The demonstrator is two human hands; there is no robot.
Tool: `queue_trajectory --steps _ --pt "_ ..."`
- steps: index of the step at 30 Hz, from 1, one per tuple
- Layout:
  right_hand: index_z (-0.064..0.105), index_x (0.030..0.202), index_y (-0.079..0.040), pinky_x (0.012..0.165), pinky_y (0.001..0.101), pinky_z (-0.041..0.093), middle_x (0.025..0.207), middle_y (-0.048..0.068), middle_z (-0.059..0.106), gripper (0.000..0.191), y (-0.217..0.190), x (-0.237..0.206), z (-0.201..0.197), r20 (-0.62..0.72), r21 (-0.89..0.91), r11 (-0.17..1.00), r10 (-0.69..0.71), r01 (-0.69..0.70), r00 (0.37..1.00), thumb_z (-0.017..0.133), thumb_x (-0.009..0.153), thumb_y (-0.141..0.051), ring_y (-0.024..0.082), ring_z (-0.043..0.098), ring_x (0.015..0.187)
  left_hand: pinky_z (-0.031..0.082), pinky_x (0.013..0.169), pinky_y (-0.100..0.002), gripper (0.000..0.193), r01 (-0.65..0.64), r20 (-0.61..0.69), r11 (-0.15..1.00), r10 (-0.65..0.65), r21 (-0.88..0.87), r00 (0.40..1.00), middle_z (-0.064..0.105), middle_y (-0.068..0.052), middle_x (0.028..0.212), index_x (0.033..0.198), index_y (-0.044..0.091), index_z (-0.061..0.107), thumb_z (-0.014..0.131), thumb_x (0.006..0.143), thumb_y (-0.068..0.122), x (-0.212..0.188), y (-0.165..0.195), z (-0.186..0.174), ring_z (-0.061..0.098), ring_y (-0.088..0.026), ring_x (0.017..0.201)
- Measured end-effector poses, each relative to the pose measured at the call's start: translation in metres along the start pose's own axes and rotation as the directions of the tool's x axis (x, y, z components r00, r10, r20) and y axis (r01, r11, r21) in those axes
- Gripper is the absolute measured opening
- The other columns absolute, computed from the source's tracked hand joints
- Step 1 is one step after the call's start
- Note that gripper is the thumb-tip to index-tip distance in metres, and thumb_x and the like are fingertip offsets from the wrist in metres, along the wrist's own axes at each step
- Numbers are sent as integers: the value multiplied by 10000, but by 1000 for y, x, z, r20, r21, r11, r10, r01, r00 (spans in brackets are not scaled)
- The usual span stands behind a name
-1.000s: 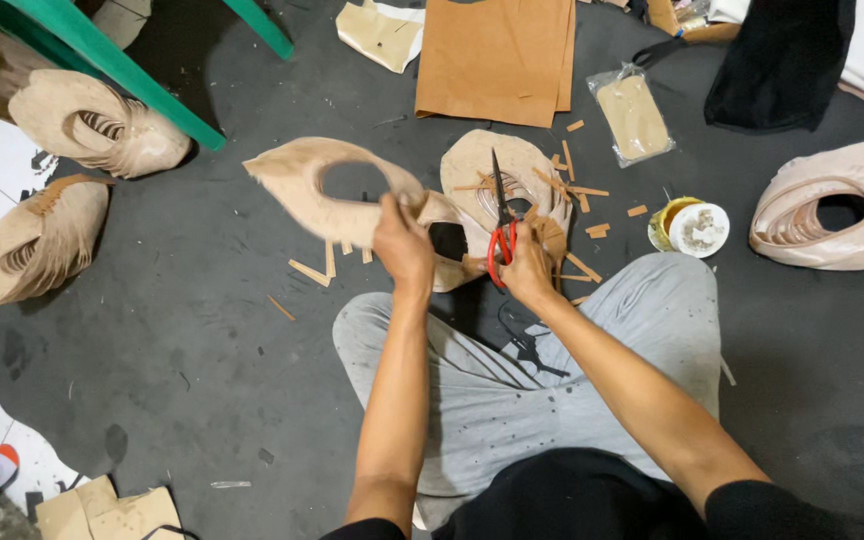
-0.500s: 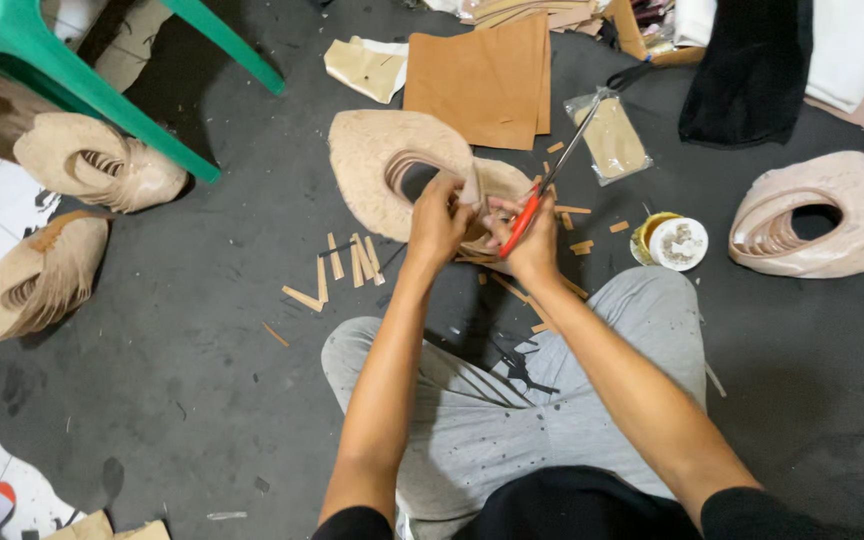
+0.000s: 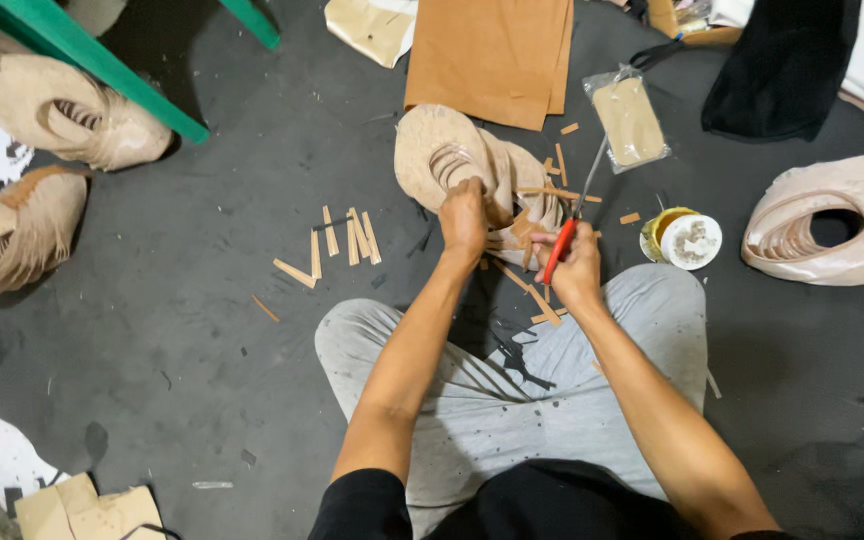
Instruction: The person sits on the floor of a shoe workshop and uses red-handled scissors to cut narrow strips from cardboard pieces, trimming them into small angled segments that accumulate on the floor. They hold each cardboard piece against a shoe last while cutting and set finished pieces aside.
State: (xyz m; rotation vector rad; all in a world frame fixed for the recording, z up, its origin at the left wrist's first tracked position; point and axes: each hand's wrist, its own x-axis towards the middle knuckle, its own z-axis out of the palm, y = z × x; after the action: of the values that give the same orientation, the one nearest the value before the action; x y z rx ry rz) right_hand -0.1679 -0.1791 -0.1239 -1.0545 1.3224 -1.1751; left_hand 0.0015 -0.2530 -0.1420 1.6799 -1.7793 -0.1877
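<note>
Two hands are at work: the left hand [image 3: 464, 218] and the right hand [image 3: 577, 265]. One pair of red-handled scissors [image 3: 570, 225] is in view. Four slatted cardboard shells lie apart on the floor, two at the left [image 3: 72, 115] [image 3: 12, 230], one at the right [image 3: 832, 220] and one by the hands [image 3: 442, 155] (overlapping pieces there may make it more). One open round tin [image 3: 680, 238], one clear bag [image 3: 630, 120], and one stack of brown sheets [image 3: 492, 55].
</note>
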Motion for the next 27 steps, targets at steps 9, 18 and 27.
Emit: queue_trajectory --steps 9,18,27 --pt "449 1226 -1 815 308 617 1047 141 725 390 -9 67 59 18 -20 957 -289 289 957 678 927 99 186 727 916 468 560 -329 343 493 456 584 -224 -645 861 707 -72 795 1023 17 765 595 1010 315 25 -55 32 611 -167 648" --pt "497 1162 10 483 349 528 885 128 691 280 2 120 100 -147 -31 998 49 -54 988 626 920 66 244 673 703 442 454 -266 379 733 686 347 -271 -585 676 689 -48 730 947 12 732 656 972 383 52 -67 41 587 -121 533" --pt "313 1265 44 429 301 453 1012 198 764 485 12 122 110 -145 160 982 121 -98 982 653 924 105 289 654 647 572 556 -313 301 694 583 383 -377 -610 720 758 -121 811 1010 -75 693 745 925 209 57 -84 60 708 -167 644"
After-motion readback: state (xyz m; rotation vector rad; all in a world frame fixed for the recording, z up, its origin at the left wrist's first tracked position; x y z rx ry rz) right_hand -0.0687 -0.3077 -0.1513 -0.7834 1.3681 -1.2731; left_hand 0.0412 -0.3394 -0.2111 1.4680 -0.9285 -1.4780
